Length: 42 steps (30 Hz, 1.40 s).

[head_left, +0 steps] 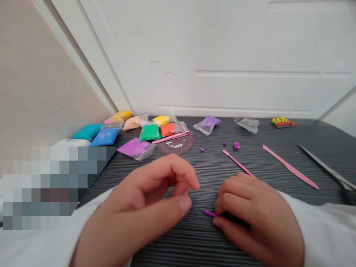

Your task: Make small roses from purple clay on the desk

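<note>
Low over the dark ribbed table, my right hand (250,213) pinches a thin purple clay roll (208,213) between thumb and fingers. One end of the roll sticks out to the left; the rest is hidden by the fingers. My left hand (144,204) hovers beside it with fingers curled and thumb apart, holding nothing. Just beyond my right hand lies a pink modelling tool (239,163) with a thin shaft. Farther back are a small purple clay piece (202,150), a tiny dark purple bit (225,144) and a crumpled magenta-purple clay lump (236,145).
Bags of coloured clay, including a green one (150,132) and a purple one (136,148), cluster at the back left near a round dark disc (178,144). To the right lie a pink clay knife (289,167) and scissors (330,170). A white panel (222,48) stands behind.
</note>
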Each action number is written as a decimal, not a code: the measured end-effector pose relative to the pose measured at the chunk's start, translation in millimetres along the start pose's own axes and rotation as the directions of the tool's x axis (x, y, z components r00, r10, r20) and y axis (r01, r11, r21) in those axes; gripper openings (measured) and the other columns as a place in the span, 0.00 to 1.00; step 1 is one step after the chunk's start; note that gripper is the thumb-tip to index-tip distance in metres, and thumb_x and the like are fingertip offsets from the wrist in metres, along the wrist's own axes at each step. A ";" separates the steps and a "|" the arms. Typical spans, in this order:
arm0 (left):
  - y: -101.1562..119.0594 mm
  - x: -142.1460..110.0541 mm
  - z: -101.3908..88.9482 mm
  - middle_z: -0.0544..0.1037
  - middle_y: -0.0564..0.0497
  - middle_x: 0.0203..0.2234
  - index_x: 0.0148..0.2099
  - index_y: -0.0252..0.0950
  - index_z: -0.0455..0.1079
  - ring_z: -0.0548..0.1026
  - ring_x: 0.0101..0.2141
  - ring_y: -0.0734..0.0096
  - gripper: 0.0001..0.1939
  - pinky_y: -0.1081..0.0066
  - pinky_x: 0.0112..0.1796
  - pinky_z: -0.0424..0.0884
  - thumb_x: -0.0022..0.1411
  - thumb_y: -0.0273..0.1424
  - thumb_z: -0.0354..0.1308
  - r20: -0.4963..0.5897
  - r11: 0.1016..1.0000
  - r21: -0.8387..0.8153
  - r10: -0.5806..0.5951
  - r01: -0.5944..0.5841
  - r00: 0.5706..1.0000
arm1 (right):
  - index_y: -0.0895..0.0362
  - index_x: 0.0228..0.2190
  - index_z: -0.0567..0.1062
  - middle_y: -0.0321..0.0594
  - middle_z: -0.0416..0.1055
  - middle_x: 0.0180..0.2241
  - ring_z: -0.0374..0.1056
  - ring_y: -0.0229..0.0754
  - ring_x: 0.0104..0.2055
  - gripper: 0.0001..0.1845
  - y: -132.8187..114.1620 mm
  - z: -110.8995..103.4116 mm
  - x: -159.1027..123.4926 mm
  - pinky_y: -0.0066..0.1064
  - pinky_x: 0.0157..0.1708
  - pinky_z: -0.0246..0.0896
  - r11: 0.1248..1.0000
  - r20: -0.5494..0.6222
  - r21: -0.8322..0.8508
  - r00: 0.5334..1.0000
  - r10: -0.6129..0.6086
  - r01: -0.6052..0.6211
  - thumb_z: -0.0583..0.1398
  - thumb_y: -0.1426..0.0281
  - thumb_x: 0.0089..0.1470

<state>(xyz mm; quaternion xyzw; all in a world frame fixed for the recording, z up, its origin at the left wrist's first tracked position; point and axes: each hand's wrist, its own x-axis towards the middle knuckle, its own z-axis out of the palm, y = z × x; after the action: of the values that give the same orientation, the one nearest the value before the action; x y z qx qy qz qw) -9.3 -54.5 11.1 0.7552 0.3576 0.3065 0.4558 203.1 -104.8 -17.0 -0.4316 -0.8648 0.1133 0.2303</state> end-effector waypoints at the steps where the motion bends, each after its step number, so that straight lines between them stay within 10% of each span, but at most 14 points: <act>1: 0.1 2.9 1.2 0.67 0.58 0.26 0.38 0.43 0.67 0.66 0.28 0.78 0.03 0.77 0.28 0.65 0.60 0.33 0.54 -0.012 1.000 -0.002 0.005 -0.005 1.000 | 0.55 0.26 0.69 0.33 0.65 0.27 0.57 0.37 0.29 0.06 -0.5 -0.6 -0.1 0.33 0.29 0.45 1.000 -0.011 -0.009 1.000 -0.009 0.009 0.54 0.70 0.53; 11: -24.2 17.7 2.9 0.65 0.60 0.27 0.39 0.47 0.65 0.62 0.29 0.80 0.04 0.79 0.30 0.59 0.62 0.30 0.52 -0.052 0.997 -0.034 -0.064 0.062 0.997 | 0.50 0.48 0.69 0.35 0.71 0.39 0.63 0.40 0.35 0.26 7.9 2.9 -6.3 0.41 0.41 0.51 0.924 -0.194 -0.314 0.938 -0.287 0.218 0.42 0.52 0.60; 17: -21.9 17.9 3.4 0.66 0.61 0.27 0.38 0.47 0.66 0.63 0.29 0.81 0.04 0.80 0.30 0.60 0.62 0.31 0.52 -0.066 0.996 -0.053 -0.071 0.067 0.995 | 0.45 0.55 0.59 0.37 0.58 0.58 0.59 0.45 0.54 0.21 23.2 -1.8 -11.0 0.47 0.51 0.49 0.745 0.071 -0.567 0.922 -0.382 0.352 0.50 0.67 0.60; 25: -19.4 16.8 3.0 0.68 0.60 0.28 0.37 0.45 0.66 0.64 0.29 0.80 0.04 0.81 0.29 0.61 0.61 0.30 0.52 -0.074 0.998 0.029 -0.055 0.058 0.996 | 0.35 0.53 0.61 0.31 0.60 0.56 0.58 0.43 0.56 0.25 17.5 6.5 -13.9 0.47 0.54 0.47 0.763 0.038 -0.538 0.915 -0.402 0.358 0.56 0.69 0.56; 31: -17.9 18.9 2.3 0.69 0.59 0.28 0.37 0.43 0.67 0.65 0.29 0.79 0.03 0.79 0.29 0.62 0.61 0.30 0.52 -0.073 0.996 0.061 -0.061 0.066 0.995 | 0.44 0.57 0.56 0.41 0.49 0.62 0.51 0.50 0.60 0.39 22.8 1.5 -13.4 0.55 0.54 0.40 0.872 0.114 -0.415 0.966 -0.233 0.259 0.41 0.39 0.49; 38: -17.8 17.7 2.2 0.68 0.58 0.29 0.37 0.43 0.67 0.65 0.30 0.78 0.03 0.78 0.29 0.62 0.61 0.32 0.52 -0.065 0.996 0.046 -0.072 0.075 0.995 | 0.35 0.55 0.56 0.33 0.54 0.60 0.52 0.44 0.59 0.27 19.2 4.6 -14.6 0.50 0.55 0.44 0.787 0.096 -0.502 0.927 -0.363 0.360 0.55 0.67 0.57; 42: -16.1 18.0 2.3 0.69 0.58 0.28 0.37 0.42 0.67 0.65 0.29 0.77 0.03 0.78 0.29 0.62 0.61 0.31 0.52 -0.058 0.995 0.069 -0.069 0.073 0.996 | 0.39 0.56 0.56 0.39 0.53 0.60 0.52 0.49 0.59 0.32 20.9 3.4 -12.7 0.54 0.53 0.44 0.833 0.096 -0.442 0.941 -0.325 0.333 0.50 0.45 0.52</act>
<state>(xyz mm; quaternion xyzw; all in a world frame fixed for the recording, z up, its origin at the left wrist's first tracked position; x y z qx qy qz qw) -1.7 -35.6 -2.0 0.7490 0.4072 0.2981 0.4293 222.5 -102.4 -32.0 -0.3172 -0.9303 -0.1283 0.1325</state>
